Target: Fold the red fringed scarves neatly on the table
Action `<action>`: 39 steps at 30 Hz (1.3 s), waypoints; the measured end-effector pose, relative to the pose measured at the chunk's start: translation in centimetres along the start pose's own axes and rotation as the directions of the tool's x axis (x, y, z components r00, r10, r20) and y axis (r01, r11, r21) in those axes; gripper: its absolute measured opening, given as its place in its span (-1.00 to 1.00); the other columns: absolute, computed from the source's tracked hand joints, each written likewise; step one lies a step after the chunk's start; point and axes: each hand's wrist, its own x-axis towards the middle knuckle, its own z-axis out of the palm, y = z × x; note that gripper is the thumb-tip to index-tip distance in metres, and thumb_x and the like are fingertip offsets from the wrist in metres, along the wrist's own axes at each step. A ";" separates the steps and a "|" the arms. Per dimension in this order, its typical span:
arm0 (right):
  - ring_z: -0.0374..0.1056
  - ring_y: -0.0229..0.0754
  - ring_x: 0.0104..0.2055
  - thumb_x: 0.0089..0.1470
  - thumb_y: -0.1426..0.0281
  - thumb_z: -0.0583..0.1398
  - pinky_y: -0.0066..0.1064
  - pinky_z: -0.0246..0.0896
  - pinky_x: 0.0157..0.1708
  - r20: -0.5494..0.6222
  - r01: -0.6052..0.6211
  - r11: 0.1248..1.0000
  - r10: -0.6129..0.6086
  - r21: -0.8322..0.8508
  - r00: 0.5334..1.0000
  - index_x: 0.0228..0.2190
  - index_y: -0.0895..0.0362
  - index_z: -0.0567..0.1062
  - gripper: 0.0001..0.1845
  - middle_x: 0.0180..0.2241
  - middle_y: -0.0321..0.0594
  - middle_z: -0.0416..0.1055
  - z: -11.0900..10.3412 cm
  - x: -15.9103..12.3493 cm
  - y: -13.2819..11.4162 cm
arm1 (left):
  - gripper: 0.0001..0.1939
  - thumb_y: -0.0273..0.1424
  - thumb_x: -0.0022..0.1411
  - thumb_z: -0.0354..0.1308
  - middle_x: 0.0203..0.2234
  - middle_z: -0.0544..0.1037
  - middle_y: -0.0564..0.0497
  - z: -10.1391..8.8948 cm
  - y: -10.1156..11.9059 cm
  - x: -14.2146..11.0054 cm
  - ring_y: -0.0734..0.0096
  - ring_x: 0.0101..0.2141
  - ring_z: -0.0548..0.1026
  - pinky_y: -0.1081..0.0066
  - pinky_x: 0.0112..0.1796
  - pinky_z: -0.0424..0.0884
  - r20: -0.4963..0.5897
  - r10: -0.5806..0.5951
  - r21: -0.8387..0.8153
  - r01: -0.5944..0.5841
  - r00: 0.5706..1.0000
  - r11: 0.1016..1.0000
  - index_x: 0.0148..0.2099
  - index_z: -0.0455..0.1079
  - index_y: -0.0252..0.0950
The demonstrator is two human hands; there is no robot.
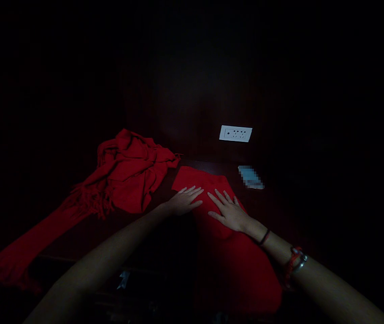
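Note:
A long piece of red cloth [242,265], perhaps a scarf, runs from the dark tabletop down over its near edge toward me. My left hand [185,200] lies flat on its far left part, fingers stretched out. Beside it, my right hand [228,211] also rests flat on the cloth with the fingers spread. Neither hand grips anything. To the left is a crumpled red scarf [134,171] with fringed ends, and one length of it trails toward the lower left. Deep shadow hides much of the cloth's near end.
A white wall socket panel [235,133] is on the dark wall behind the table. A flat, light-blue blurred rectangle [250,177] lies on the tabletop to the right of the cloth. Below the table edge, a small shiny spot [123,279] shows in the darkness.

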 end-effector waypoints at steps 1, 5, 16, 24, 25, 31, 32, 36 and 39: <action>-0.35 0.13 0.15 -0.04 -0.07 -0.23 0.08 -0.30 -0.01 -0.015 -0.003 1.000 0.003 -0.007 1.000 0.12 -0.03 -0.19 -0.27 0.17 -0.12 -0.31 0.3 -0.2 -0.1 | -0.46 -0.14 0.20 -0.28 0.13 -0.04 -0.05 0.5 0.0 -0.3 0.32 0.11 -0.10 0.24 0.04 -0.15 0.014 -0.006 0.009 0.006 1.000 1.000 0.18 -0.13 -0.25; -0.31 0.11 0.15 -0.02 -0.03 -0.22 0.03 -0.29 0.01 -0.017 -0.005 1.000 0.005 0.008 1.000 0.11 -0.01 -0.15 -0.30 0.16 -0.10 -0.28 0.1 -1.5 0.0 | -0.49 -0.18 0.22 -0.28 0.11 0.02 -0.05 1.3 -0.3 -0.7 0.34 0.10 -0.06 0.26 0.04 -0.16 -0.034 0.000 -0.025 0.000 0.999 1.000 0.17 -0.09 -0.28; 0.13 -0.10 0.00 0.00 0.16 -0.05 -0.27 0.02 -0.03 -0.119 -0.217 0.915 0.271 0.339 0.955 0.03 0.24 0.13 -0.40 -0.01 0.00 0.18 -0.9 -4.6 3.9 | -0.54 -0.22 0.07 0.00 -0.60 0.36 0.08 -0.7 0.7 -1.8 0.43 -0.50 0.35 0.47 -0.43 0.25 -0.238 -0.442 -0.437 0.311 0.865 0.844 -0.03 0.21 -0.40; 0.31 -0.28 -0.41 -0.18 0.51 0.10 -0.44 0.23 -0.41 -0.119 -0.382 0.708 0.547 0.594 0.829 -0.14 0.12 0.31 -0.55 -0.37 -0.25 0.38 -0.4 -2.4 5.0 | -0.60 -0.52 -0.03 0.10 -0.71 0.18 0.24 0.1 0.8 -0.9 0.69 -0.69 0.21 0.62 -0.58 0.22 -0.039 -0.587 -0.920 0.201 0.808 0.337 -0.08 0.21 -0.36; 0.30 -0.29 -0.42 -0.18 0.52 0.10 -0.45 0.23 -0.42 -0.141 -0.377 0.710 0.553 0.595 0.821 -0.15 0.12 0.32 -0.56 -0.39 -0.26 0.37 -0.3 -2.2 5.1 | -0.60 -0.53 -0.04 0.11 -0.70 0.18 0.24 -0.1 0.7 -1.1 0.70 -0.69 0.21 0.63 -0.59 0.21 0.001 -0.590 -0.940 0.202 0.807 0.275 -0.09 0.22 -0.35; 0.20 -0.16 -0.14 -0.05 0.38 0.05 -0.31 0.13 -0.16 -0.349 -0.189 0.918 0.315 0.349 0.883 -0.07 0.18 0.24 -0.56 -0.17 -0.07 0.25 -0.6 -3.6 2.7 | -0.50 -0.48 0.01 0.10 -0.54 0.32 0.14 -1.0 -0.1 -1.9 0.72 -0.63 0.30 0.72 -0.71 0.05 0.213 -0.481 -0.955 0.286 0.850 0.082 0.03 0.12 -0.21; 0.15 -0.13 -0.09 -0.02 0.34 0.03 -0.27 0.10 -0.13 -0.404 -0.126 0.951 0.236 0.281 0.884 -0.05 0.18 0.22 -0.55 -0.12 -0.04 0.20 -0.9 -4.1 1.7 | -0.51 -0.47 0.05 0.05 -0.51 0.34 0.12 -1.0 -0.3 -1.9 0.71 -0.62 0.32 0.72 -0.71 0.04 0.223 -0.455 -0.958 0.280 0.862 0.062 0.06 0.08 -0.20; 0.07 -0.12 -0.04 0.01 0.35 0.02 -0.25 0.04 -0.10 -0.420 0.185 0.983 -0.170 -0.005 0.891 -0.07 0.11 0.24 -0.61 -0.08 -0.08 0.16 -2.4 -4.9 -2.7 | -0.44 -0.56 0.02 0.01 -0.48 0.35 0.11 -1.0 -1.3 -2.0 0.69 -0.59 0.34 0.69 -0.61 0.20 0.172 -0.310 -0.983 0.184 0.935 0.009 0.09 0.03 -0.19; 0.10 -0.13 -0.11 0.03 0.44 0.00 -0.27 0.04 -0.16 -0.308 0.333 0.924 -0.378 -0.188 0.873 -0.18 0.12 0.32 -0.72 -0.17 -0.10 0.23 -2.4 -4.0 -5.0 | -0.35 -0.60 -0.08 0.08 -0.42 0.35 0.12 -1.0 -2.0 -2.4 0.69 -0.52 0.35 0.65 -0.50 0.27 0.166 -0.224 -0.983 0.178 0.960 0.035 0.08 0.03 -0.15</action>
